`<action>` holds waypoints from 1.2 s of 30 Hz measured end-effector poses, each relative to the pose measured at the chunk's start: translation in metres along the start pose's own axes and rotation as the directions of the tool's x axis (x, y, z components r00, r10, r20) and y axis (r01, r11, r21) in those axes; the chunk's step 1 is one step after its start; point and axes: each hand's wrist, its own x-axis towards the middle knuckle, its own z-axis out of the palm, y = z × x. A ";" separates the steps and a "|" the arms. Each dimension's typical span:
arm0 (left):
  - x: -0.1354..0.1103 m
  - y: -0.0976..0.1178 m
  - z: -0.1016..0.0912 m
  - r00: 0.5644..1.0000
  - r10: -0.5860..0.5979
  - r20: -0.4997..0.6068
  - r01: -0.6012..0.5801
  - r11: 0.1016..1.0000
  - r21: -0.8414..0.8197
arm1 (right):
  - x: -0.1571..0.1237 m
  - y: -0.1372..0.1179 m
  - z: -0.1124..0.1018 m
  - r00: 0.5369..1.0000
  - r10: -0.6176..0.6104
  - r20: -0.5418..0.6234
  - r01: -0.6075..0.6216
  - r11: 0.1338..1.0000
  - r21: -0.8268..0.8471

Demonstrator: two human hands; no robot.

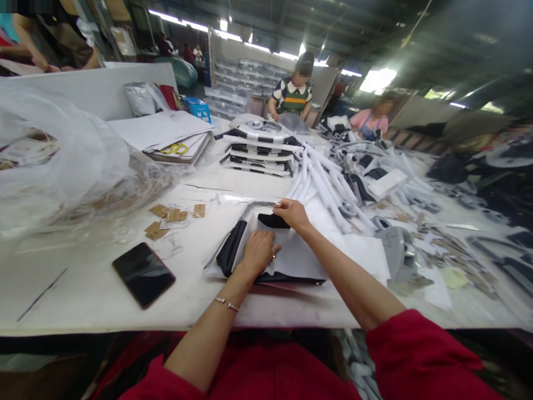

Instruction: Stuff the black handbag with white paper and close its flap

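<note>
A black handbag point(230, 250) lies in front of me, mostly covered by white wrapping sheet point(297, 255). Black shows along its left side and lower edge. My left hand point(259, 251) rests flat on the sheet, fingers stretched out. At the bag's upper edge, my right hand point(290, 213) is closed in a pinch beside a black patch point(272, 221) and a grey wrapped strip point(256, 206), which looks like a handle. What lies between the right fingertips is too small to make out.
Left of the bag are a phone point(144, 274) and several brown tags point(177, 214). Clear plastic point(75, 161) heaps at far left. Behind stand stacked wrapped bags point(260, 150) and a paper stack with yellow scissors point(175, 149). White-wrapped straps point(325, 178) spread rightward. Co-workers point(293, 94) sit beyond.
</note>
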 end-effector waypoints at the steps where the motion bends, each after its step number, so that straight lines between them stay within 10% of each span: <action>1: 0.000 0.000 -0.002 0.999 -0.039 -0.011 0.038 0.997 -0.061 | -0.013 -0.001 -0.005 0.999 -0.049 -0.012 0.049 0.999 0.019; 8: -0.001 -0.005 -0.008 0.947 -0.295 -0.128 0.252 0.928 -0.275 | -0.108 0.004 -0.005 0.950 -0.288 -0.124 0.292 0.956 0.012; 16: -0.005 -0.009 -0.007 0.810 -0.445 -0.381 0.278 0.864 -0.419 | -0.133 0.015 0.007 0.900 -0.435 -0.035 0.432 0.899 -0.066; 25: -0.006 -0.007 -0.001 0.862 -0.370 -0.346 0.279 0.917 -0.286 | -0.108 0.017 0.001 0.950 -0.060 -0.307 0.165 0.930 0.328; 30: -0.008 -0.001 0.003 0.969 -0.096 -0.227 0.115 0.991 0.071 | -0.100 0.016 -0.010 0.963 -0.251 0.103 0.268 0.934 -0.236; 36: -0.006 -0.002 0.011 0.980 -0.089 -0.180 0.133 0.959 0.252 | -0.056 -0.006 -0.020 0.871 0.046 0.489 0.277 0.776 -0.567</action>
